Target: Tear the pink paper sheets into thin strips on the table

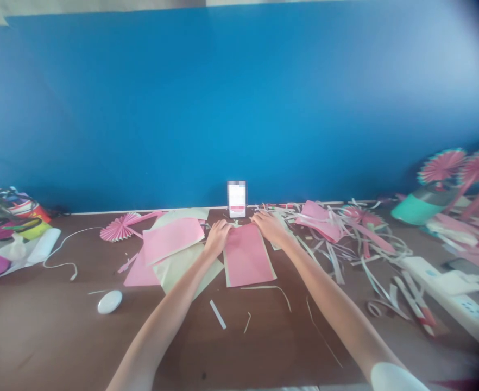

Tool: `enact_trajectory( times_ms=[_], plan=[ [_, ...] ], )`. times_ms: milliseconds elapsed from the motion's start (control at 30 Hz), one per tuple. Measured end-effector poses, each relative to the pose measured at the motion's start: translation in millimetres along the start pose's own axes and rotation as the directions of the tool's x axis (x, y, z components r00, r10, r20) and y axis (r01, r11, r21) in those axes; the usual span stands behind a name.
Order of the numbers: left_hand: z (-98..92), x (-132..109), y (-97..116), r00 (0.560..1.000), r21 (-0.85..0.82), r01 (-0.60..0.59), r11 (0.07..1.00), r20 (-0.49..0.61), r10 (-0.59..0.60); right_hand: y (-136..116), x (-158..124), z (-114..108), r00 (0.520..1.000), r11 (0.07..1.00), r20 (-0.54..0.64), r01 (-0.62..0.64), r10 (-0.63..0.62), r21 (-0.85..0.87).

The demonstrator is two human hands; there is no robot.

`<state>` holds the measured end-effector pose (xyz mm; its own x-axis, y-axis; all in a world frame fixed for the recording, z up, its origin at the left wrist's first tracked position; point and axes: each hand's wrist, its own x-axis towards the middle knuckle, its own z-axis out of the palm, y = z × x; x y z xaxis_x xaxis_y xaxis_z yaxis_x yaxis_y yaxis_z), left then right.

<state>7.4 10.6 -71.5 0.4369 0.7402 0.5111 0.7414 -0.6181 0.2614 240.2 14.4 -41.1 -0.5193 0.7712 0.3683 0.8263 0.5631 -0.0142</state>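
A pink paper sheet [248, 256] with a pale border lies on the brown table, directly in front of me. My left hand [218, 237] is closed at its far left corner, fingers bent over the edge. At the far right corner, my right hand [270, 227] pinches the same edge. The fingertips are small and partly blurred. Just beyond the sheet, a phone [237, 200] with a lit screen stands upright against the blue partition. Left of my left hand lie more pink sheets [174, 239] and pale green paper [174, 274].
Pleated pink paper fans lie left [119, 228] and stand right [441, 165] by a teal container [416, 206]. Paper strips [335, 263] are tangled right of my hands. A power strip [447, 296] sits at right, a white oval object [109, 302] at left. The blue partition [239, 108] closes the back.
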Motion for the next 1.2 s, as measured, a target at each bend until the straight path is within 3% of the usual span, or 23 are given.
enact_trajectory(
  times_ms=[333,600,933,1033,1200],
  plan=[
    [-1.3,2,-4,0.998,-0.074,0.059,0.995,-0.024,-0.061,17,-5,0,0.994,0.996,0.064,-0.093,0.092,0.011],
    [-2.1,2,-3,0.995,-0.018,0.088,0.996,-0.035,-0.089,27,-6,0,0.99,0.99,0.101,-0.109,0.1,0.09],
    [-3.7,2,-5,0.988,-0.1,0.15,0.984,-0.006,-0.151,15,-8,2,0.986,0.92,0.119,-0.15,0.115,0.361],
    [-4.6,2,-3,0.993,-0.092,0.116,0.989,0.0,-0.117,16,-9,1,0.986,0.874,0.123,-0.159,0.115,0.458],
    [0.5,0,4,0.993,0.017,-0.07,0.997,0.1,0.068,13,-8,-1,0.985,0.775,0.151,-0.161,0.086,0.611]
  ],
)
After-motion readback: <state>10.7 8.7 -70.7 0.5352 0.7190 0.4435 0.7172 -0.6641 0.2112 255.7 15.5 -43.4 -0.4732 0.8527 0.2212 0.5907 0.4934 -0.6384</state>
